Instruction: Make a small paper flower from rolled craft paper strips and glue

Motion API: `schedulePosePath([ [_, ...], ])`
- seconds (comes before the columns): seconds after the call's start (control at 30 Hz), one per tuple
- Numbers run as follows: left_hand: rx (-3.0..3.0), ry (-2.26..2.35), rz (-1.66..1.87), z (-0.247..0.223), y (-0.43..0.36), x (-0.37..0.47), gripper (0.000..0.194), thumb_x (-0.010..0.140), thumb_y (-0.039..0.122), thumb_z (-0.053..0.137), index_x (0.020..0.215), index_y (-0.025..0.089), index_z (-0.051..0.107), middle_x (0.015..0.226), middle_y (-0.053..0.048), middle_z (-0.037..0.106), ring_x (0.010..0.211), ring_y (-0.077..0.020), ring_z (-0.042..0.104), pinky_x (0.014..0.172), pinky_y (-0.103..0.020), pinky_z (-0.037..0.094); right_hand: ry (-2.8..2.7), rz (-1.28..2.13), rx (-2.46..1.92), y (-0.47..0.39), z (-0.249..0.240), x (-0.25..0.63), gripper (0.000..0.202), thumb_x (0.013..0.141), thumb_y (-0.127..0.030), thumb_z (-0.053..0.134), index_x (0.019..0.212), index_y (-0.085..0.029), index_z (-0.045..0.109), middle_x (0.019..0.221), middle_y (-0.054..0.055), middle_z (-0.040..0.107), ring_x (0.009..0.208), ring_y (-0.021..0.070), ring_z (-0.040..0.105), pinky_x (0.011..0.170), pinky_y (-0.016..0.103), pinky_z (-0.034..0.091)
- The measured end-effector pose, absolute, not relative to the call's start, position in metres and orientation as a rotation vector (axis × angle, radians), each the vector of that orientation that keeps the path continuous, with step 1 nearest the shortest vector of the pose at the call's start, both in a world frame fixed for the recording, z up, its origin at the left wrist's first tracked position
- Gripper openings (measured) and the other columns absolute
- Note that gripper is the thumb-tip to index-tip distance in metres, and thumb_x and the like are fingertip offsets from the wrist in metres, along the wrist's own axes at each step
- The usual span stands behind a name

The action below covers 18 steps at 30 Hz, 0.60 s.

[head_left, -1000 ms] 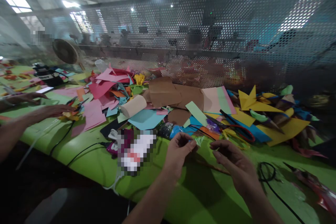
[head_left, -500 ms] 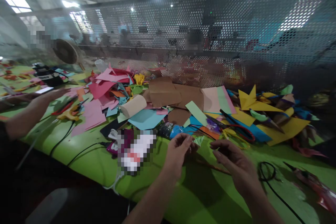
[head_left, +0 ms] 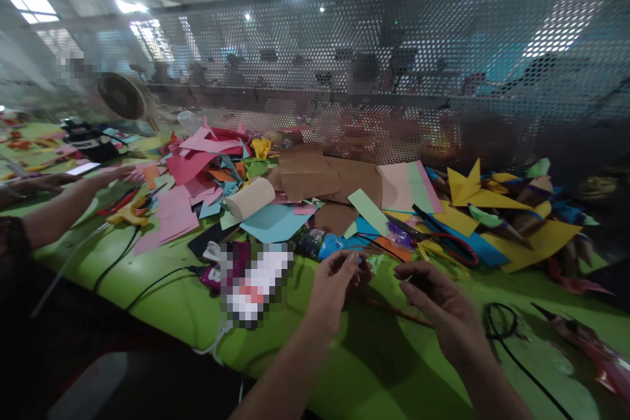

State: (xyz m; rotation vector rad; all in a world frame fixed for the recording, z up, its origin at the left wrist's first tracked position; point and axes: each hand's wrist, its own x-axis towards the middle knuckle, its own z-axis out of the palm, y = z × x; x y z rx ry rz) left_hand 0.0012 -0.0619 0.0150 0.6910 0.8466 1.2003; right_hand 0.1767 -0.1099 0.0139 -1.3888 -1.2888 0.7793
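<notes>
Just in front of me over the green table, my left hand has its thumb and fingers pinched together. A bit of blue shows at those fingertips; what they hold is too small to make out. Beside them sits a small pale green paper piece; I cannot tell whether it touches the hand. My right hand is to the right, with curved fingers and a gap between thumb and forefinger, and nothing visible in it. Past the hands lie a blue plastic-looking bundle and red-handled scissors.
A phone and a purple power strip lie left of my hands. Coloured paper is heaped behind. A hot glue gun and black cable lie right. Another person's arm reaches in at left. A perforated screen stands behind.
A blue bit now shows at my left fingertips, and the pale green piece looks slightly shifted right. My right hand stays in place. The other person's arm at left has shifted slightly.
</notes>
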Motion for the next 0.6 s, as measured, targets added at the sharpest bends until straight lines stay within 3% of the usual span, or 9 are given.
schedulePosePath([
  [0.3,0.665,0.785,1.235,0.0134,-0.0621,0.0011,0.040,0.067,0.049,0.084,0.067,0.016,0.061,0.058,0.003,0.058,0.053,-0.0068,0.048,0.054,-0.019,0.039,-1.289,0.795,-1.388,-0.1103,0.0156,0.1767,0.026,0.080,-0.047,0.072,0.094,-0.025,0.071,0.090,0.005,0.067,0.075,0.0201,0.059,0.061,0.029,0.050],
  [0.6,0.712,0.842,1.252,0.0160,-0.0638,0.0011,0.056,0.070,0.069,0.071,0.060,0.016,0.057,0.054,0.002,0.054,0.052,-0.0080,0.047,0.054,-0.021,0.037,-1.316,0.762,-1.380,-0.1099,0.0149,0.1769,0.024,0.081,-0.047,0.071,0.094,-0.026,0.071,0.089,0.003,0.067,0.073,0.0187,0.058,0.062,0.028,0.049],
])
